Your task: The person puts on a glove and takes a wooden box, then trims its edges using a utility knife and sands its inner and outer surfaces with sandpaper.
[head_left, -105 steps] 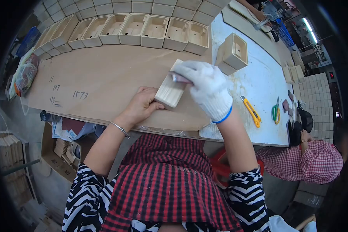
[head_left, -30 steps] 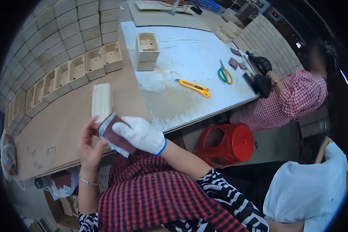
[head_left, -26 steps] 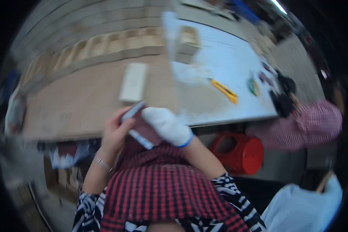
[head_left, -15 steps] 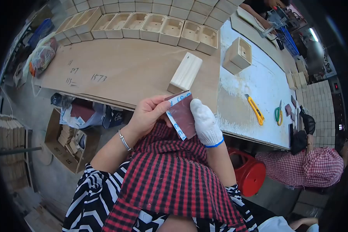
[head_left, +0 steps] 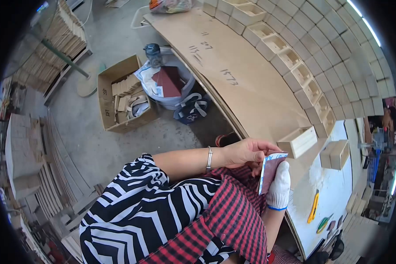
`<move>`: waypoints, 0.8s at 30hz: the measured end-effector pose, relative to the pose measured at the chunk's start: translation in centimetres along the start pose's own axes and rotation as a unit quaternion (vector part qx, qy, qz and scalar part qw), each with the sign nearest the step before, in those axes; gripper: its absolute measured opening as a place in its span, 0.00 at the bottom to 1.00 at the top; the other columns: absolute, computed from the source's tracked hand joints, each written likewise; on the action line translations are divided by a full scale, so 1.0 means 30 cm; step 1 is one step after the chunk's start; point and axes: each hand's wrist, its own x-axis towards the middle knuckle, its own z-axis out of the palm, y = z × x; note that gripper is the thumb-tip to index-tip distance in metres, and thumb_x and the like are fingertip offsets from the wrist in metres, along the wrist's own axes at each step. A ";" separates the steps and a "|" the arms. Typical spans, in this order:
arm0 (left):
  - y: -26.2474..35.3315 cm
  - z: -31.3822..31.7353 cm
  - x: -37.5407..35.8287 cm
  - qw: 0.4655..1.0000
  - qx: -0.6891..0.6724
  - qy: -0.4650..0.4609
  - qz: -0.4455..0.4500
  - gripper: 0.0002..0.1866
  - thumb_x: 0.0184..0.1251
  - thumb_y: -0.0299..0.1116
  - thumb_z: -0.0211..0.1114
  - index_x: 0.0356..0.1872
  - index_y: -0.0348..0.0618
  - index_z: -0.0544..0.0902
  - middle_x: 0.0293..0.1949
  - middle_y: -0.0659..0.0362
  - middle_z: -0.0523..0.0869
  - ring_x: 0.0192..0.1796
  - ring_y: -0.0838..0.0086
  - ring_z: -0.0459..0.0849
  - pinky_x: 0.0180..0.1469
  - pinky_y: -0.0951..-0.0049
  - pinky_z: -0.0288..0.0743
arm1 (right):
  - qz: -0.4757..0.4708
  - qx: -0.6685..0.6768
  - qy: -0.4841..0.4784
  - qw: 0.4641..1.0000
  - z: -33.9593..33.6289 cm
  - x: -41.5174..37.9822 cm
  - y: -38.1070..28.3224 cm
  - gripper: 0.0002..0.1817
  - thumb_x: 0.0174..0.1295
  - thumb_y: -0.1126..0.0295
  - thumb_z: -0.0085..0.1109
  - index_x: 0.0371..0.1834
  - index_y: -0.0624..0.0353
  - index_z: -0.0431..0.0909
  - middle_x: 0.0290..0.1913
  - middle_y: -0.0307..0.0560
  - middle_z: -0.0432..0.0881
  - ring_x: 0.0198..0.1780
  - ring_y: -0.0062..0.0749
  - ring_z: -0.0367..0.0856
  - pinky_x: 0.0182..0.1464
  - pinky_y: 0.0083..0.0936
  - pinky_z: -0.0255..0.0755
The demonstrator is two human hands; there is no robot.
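Note:
My bare left hand (head_left: 246, 153), with a bracelet at the wrist, pinches the upper left edge of a folded piece of sandpaper (head_left: 271, 174). The sandpaper is dark red-brown, and its white backing with blue print shows along the folded edges. On its other side my right hand (head_left: 279, 188), in a white glove with a blue cuff, grips it too. Just beyond my hands a pale wooden box (head_left: 298, 141) lies on the brown board. A second wooden box (head_left: 335, 155) is farther right.
Wooden boxes (head_left: 301, 75) line the table's far side in stacked rows. A yellow utility knife (head_left: 313, 207) and green-handled scissors (head_left: 323, 224) lie on the white tabletop. Left on the floor are a cardboard box (head_left: 108, 103) of wood pieces and a bucket (head_left: 187, 86) holding a bag and sandpaper.
My view has swung left, so the floor and cardboard box show more and the table sits farther right. Both hands still hold the sandpaper.

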 end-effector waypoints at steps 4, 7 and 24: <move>0.025 -0.040 -0.026 1.000 0.023 -0.015 0.009 0.40 0.61 0.46 0.73 0.71 0.38 0.68 0.60 0.56 0.81 0.47 0.77 0.85 0.40 0.76 0.84 | 0.022 -0.028 -0.022 0.999 0.018 0.022 0.006 0.32 0.77 0.43 0.34 0.54 0.63 0.75 0.34 0.50 0.84 0.34 0.36 0.83 0.36 0.28 0.77; 0.040 -0.052 -0.052 0.999 0.029 -0.022 0.004 0.40 0.61 0.46 0.73 0.70 0.38 0.68 0.61 0.56 0.80 0.49 0.76 0.84 0.42 0.75 0.84 | 0.035 -0.024 -0.019 0.999 0.041 0.018 0.014 0.32 0.78 0.43 0.35 0.55 0.63 0.76 0.37 0.48 0.84 0.34 0.34 0.83 0.36 0.28 0.78; 0.082 -0.035 -0.106 0.965 0.201 0.159 0.061 0.22 0.61 0.25 0.74 0.54 0.36 0.74 0.49 0.56 0.82 0.52 0.76 0.82 0.56 0.75 0.78 | -0.140 -0.482 0.080 0.861 0.141 -0.042 -0.096 0.31 0.68 0.59 0.56 0.71 0.64 0.66 0.62 0.64 0.77 0.64 0.48 0.77 0.64 0.34 0.70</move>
